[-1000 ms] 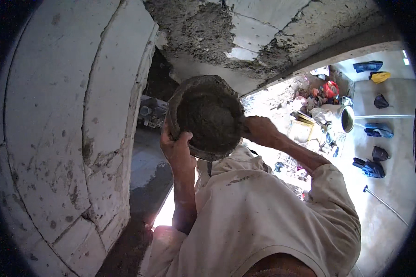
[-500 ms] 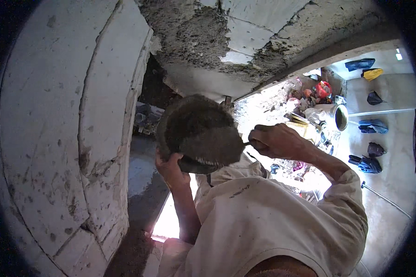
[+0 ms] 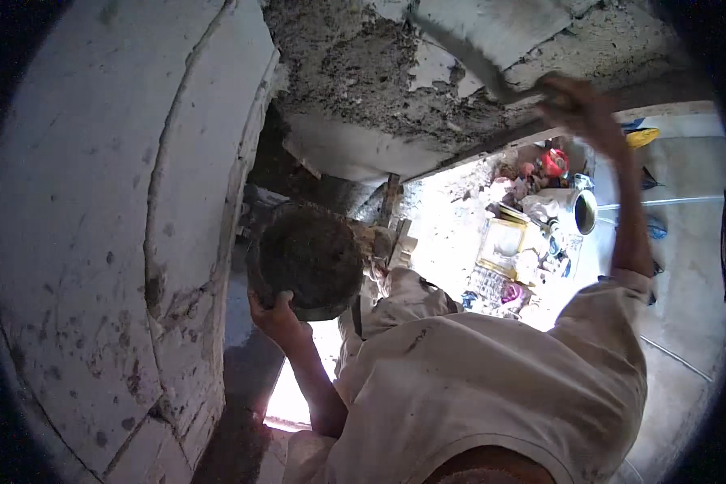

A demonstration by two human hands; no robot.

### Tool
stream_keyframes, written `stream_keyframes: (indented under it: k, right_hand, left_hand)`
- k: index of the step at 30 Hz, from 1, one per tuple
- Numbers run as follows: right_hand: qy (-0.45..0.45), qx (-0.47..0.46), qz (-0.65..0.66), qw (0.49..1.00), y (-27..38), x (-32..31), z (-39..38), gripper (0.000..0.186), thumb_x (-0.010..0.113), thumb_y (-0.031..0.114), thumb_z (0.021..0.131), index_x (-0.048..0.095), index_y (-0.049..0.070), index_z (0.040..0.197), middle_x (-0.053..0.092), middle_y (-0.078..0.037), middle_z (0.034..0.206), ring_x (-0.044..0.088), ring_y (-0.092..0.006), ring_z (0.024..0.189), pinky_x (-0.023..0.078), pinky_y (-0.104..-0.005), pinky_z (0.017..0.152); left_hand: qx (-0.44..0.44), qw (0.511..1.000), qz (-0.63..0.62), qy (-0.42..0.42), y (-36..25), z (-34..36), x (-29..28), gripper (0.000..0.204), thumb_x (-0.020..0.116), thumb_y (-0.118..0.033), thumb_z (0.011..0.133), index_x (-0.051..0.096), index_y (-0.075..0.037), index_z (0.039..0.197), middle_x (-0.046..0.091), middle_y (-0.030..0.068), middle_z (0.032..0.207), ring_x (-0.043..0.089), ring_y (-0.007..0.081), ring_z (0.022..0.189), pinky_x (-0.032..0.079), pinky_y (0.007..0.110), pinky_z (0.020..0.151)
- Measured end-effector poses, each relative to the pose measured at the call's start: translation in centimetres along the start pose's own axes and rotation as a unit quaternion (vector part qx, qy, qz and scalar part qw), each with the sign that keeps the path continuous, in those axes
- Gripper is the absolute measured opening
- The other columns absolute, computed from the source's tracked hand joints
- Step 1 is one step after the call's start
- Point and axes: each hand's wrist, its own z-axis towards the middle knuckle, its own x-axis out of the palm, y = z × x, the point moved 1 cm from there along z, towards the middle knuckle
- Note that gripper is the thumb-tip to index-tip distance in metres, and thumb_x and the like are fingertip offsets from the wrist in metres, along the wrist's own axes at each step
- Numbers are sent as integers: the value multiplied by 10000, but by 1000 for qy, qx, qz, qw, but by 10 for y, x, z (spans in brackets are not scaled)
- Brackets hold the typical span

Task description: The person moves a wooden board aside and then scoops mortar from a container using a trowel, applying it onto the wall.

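Observation:
A dark round bowl of grey mortar is in my left hand, whose fingers grip its near left rim. Raised to the upper right, my right hand is closed round the handle of a trowel. The trowel's long blade is blurred by motion and lies over the rough, partly mortared surface at the top of the view; whether it touches that surface I cannot tell.
A cracked white block wall fills the left. Behind the bowl stand wooden pieces. Far below at the right lie piled clutter, a red item, a metal container and a pale wall with hanging clothes and metal pipes.
My right hand has swung up and right from the bowl with the trowel, onto the rough surface. My left hand and the bowl have moved down and left.

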Motion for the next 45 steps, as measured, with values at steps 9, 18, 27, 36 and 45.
stream_keyframes:
  k: [9,18,27,36,45]
  right_hand:
    - [117,-105,-271,950,115,75,-49,231,595,165,884,593,47,1082,652,-144,947,672,-305,862,551,-409,730]
    - [176,-204,-203,941,51,265,-74,159,552,187,905,600,53,976,666,-139,837,673,-329,664,559,-455,604]
    - [317,-54,-11,947,87,235,-93,217,558,196,906,597,42,1054,670,-179,921,686,-361,794,573,-464,689]
    - [268,-39,18,962,96,202,-99,183,589,164,874,580,74,1033,658,-127,854,657,-356,726,532,-474,629]
    - [492,65,308,812,50,157,-87,280,715,220,868,660,91,1110,673,-24,836,603,-138,696,499,-322,628]
  left_hand:
    - [-31,986,-166,14,-71,-1,46,655,530,65,616,540,40,1270,616,128,1190,613,239,1054,472,343,952]
    - [5,969,-195,154,-83,-8,80,666,541,56,642,510,14,1306,597,140,1198,602,268,1080,485,383,963]
    - [14,966,-176,188,-90,-13,88,634,575,16,661,503,-18,1291,572,156,1204,586,295,1075,509,429,939]
    - [-33,983,-155,96,-67,-9,76,662,560,59,592,560,10,1252,625,84,1146,610,229,1022,461,332,934]
    - [-47,990,-131,-16,-51,-6,49,614,517,81,596,558,30,1206,625,129,1134,617,262,1016,510,361,901]
